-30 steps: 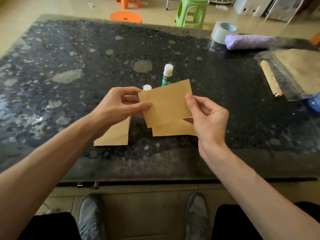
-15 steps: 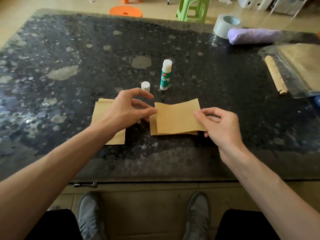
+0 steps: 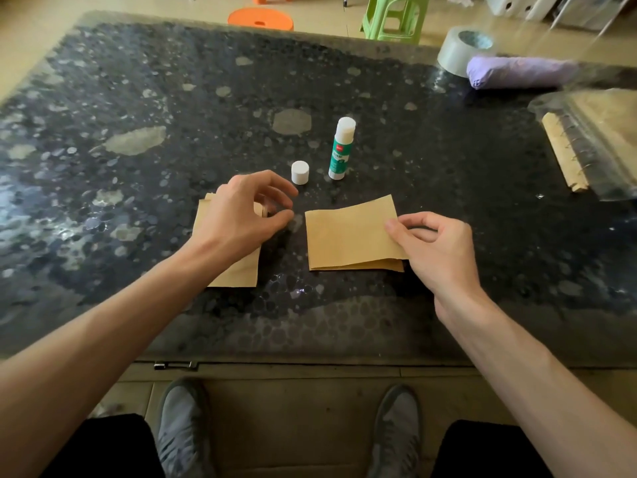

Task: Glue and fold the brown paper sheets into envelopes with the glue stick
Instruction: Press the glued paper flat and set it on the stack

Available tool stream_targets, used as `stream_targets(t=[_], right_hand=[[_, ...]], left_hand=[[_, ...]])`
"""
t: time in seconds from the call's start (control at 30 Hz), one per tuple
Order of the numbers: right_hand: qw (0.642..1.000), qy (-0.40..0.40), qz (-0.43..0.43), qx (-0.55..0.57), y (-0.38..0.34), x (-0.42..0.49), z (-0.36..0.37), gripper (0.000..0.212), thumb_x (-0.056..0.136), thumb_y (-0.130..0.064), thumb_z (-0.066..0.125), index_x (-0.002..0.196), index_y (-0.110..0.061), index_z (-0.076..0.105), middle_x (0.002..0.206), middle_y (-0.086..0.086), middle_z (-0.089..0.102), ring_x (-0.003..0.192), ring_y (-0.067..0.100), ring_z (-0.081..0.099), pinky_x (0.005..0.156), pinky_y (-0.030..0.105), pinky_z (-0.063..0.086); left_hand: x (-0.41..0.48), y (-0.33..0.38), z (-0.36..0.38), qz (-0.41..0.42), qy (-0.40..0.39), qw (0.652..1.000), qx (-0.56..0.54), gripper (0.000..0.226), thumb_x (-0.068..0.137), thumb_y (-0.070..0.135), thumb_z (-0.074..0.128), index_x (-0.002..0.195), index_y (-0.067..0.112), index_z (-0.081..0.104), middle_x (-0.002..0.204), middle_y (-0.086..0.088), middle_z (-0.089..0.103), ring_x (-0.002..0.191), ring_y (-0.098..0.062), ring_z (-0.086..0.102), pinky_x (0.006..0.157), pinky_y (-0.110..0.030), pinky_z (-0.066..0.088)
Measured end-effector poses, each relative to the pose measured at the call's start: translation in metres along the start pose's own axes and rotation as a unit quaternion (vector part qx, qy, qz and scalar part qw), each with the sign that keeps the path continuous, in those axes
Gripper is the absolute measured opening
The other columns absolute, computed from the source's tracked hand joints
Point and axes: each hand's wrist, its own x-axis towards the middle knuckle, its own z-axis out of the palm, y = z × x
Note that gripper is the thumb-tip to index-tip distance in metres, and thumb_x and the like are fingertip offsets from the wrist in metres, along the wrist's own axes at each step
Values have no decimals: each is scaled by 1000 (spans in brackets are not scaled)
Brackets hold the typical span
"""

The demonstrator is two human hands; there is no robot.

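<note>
On the dark table (image 3: 138, 98), the right hand (image 3: 437, 250) pinches the right edge of the folded brown sheet (image 3: 348, 236) lying flat, while the left hand (image 3: 238, 215), loosely curled and empty, hangs over more brown sheets (image 3: 238, 274) at left, the glue stick (image 3: 341, 150) upright just beyond.

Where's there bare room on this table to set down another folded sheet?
Widest: the far left of the table, beyond the paper stack, left of the cap. Also between the glue stick and the plastic bag. Crowded: around the folded sheet, and the far right corner with tape roll and purple bundle.
</note>
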Motion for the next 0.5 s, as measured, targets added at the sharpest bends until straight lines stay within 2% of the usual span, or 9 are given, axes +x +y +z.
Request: stream_targets(t=[0.1, 0.2, 0.37, 0.5], right_hand=[[1000, 3, -8, -13, 1, -2, 0, 12, 93, -35, 79, 101, -28, 76, 93, -15, 76, 94, 1, 69, 88, 28, 59], [999, 8, -17, -28, 2, -2, 1, 15, 93, -36, 78, 105, -27, 76, 93, -15, 76, 92, 0, 69, 87, 28, 59], [999, 9, -21, -27, 4, -3, 0, 12, 93, -36, 78, 101, -27, 76, 87, -16, 77, 90, 1, 70, 81, 27, 60], [1000, 5, -22, -21, 4, -4, -1, 10, 93, -36, 78, 99, -29, 75, 85, -17, 76, 90, 1, 70, 77, 24, 57]], left_hand=[[-1, 0, 1, 19, -7, 1000, 19, 21, 86, 21, 81, 104, 29, 74, 94, 17, 73, 92, 1, 62, 69, -1, 35], [0, -2, 4, 55, -37, 997, 45, 26, 86, 28, 82, 110, 32, 73, 105, 18, 70, 100, 2, 60, 78, -2, 36], [-3, -5, 12, 92, -93, 988, 83, 40, 82, 43, 81, 120, 37, 69, 123, 15, 65, 122, -10, 52, 104, -33, 41], [-5, 0, 15, 106, -98, 986, 86, 43, 81, 46, 79, 121, 35, 69, 124, 14, 65, 124, -12, 53, 107, -40, 43]])
